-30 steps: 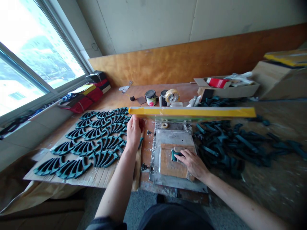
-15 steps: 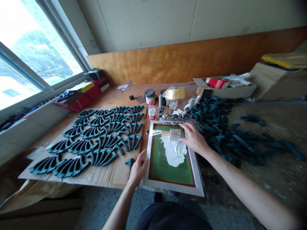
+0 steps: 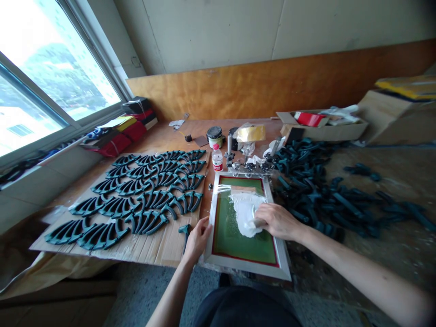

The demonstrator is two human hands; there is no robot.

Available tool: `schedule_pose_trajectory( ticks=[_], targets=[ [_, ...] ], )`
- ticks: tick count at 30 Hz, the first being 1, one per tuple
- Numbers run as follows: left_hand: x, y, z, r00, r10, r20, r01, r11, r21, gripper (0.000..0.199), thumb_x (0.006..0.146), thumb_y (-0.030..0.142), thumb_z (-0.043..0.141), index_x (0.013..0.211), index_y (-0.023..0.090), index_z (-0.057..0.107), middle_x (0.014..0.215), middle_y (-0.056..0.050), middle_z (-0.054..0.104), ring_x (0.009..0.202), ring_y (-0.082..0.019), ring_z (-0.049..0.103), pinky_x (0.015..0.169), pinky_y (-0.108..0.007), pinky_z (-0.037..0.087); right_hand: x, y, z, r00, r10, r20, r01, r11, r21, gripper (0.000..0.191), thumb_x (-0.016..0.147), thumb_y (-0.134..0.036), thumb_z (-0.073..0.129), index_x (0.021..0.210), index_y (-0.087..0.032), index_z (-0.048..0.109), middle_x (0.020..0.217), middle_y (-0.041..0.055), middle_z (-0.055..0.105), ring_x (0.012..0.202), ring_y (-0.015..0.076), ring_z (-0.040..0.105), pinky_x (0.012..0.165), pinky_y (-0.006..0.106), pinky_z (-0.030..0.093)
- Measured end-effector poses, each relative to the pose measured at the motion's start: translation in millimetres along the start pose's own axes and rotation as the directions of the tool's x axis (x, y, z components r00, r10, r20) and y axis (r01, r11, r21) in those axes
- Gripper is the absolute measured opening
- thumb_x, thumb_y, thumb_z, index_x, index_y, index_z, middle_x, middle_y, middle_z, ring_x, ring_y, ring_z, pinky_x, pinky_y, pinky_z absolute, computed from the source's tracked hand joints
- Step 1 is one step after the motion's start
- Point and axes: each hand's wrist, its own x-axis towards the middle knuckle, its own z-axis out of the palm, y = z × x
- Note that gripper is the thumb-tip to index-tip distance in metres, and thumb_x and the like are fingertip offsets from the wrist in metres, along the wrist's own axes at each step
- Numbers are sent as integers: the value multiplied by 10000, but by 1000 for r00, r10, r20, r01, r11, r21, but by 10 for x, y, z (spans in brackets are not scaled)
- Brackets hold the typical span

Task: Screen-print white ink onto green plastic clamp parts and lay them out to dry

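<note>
A screen printing frame with a green mesh and pale metal border lies before me. White ink is spread over the upper middle of the mesh. My right hand is closed on a small squeegee, mostly hidden by the fingers, at the lower right of the ink. My left hand grips the left border, thumb near the top of it. Just left of that hand, a single dark green curved plastic part lies on the cardboard. A wooden strip shows at the top of the mesh.
Rows of green parts cover the cardboard at left. A loose heap of them lies at right. Behind the frame stand a metal clamp fixture, a bottle and an ink tub. An open carton sits at the back right.
My right hand has come down and toward me from the top right of the frame, now closed on the squeegee that stood at the ink's upper edge. My left hand stays at the border.
</note>
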Motion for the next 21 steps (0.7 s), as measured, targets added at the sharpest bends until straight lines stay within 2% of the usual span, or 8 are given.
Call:
schedule_pose_trajectory(
  ticks=[4, 7, 9, 11, 14, 16, 19, 21],
  targets=[
    [-14, 19, 9, 999, -41, -8, 40, 996, -84, 552, 758, 505, 590, 1199, 174, 606, 738, -23, 660, 690, -180, 598, 639, -253, 448, -78, -57, 183, 977, -25, -212, 8, 997, -83, 332, 798, -26, 407, 943, -178, 664, 934, 82, 659, 945, 220, 553, 838, 362, 422],
    [-9, 3, 11, 1000, -20, 24, 23, 992, -127, 576, 757, 531, 586, 1200, 163, 597, 731, -20, 654, 656, -166, 584, 595, -241, 430, -136, -62, 171, 984, -69, -161, 65, 997, -35, 278, 805, -49, 461, 931, -190, 664, 916, 64, 664, 924, 206, 569, 873, 364, 412],
    [-9, 21, -9, 997, -15, 73, 28, 982, -188, 630, 752, 556, 587, 1236, 154, 563, 742, -21, 656, 648, -160, 582, 575, -235, 422, -37, -9, 56, 991, 1, -132, -1, 1000, -1, 178, 820, -121, 550, 922, -214, 663, 875, 40, 664, 882, 199, 580, 860, 352, 417],
    [-26, 106, -62, 992, -38, 116, 68, 963, -262, 728, 719, 574, 623, 1300, 151, 505, 744, -17, 655, 634, -154, 581, 566, -231, 422, 169, 80, -98, 979, 130, -155, -133, 991, -7, 247, 813, -197, 629, 1055, -244, 646, 894, 29, 670, 859, 201, 590, 836, 340, 432],
    [-88, 398, -201, 989, -53, 140, 98, 939, -331, 783, 699, 562, 666, 1349, 173, 468, 771, -12, 661, 655, -151, 587, 585, -229, 435, 475, 260, -343, 927, 278, -251, -300, 953, -50, 542, 806, -255, 663, 1323, -260, 503, 1023, 49, 675, 898, 220, 601, 831, 340, 452],
    [-128, 676, -300, 993, -25, 116, 64, 936, -346, 658, 729, 570, 640, 1247, 171, 575, 829, -26, 673, 711, -156, 593, 611, -227, 444, 536, 419, -497, 882, 321, -345, -359, 932, -50, 549, 837, -304, 630, 1360, -243, 473, 1041, 65, 674, 917, 230, 606, 832, 341, 458],
    [-109, 1119, -387, 997, 81, 13, -70, 916, -395, 533, 786, 619, 549, 981, 146, 696, 844, -43, 671, 731, -154, 588, 626, -228, 453, 358, 695, -613, 735, 465, -492, -497, 864, 75, 383, 896, -364, 526, 1228, -184, 589, 916, 72, 691, 813, 210, 629, 754, 301, 472],
    [-17, 1404, -395, 980, 186, -70, -196, 856, -479, 541, 823, 634, 484, 973, 153, 680, 866, -51, 672, 735, -154, 599, 627, -236, 466, 147, 834, -530, 667, 569, -481, -577, 803, 149, 365, 914, -396, 449, 1060, -140, 664, 829, 65, 691, 715, 183, 623, 667, 258, 471]
  ],
)
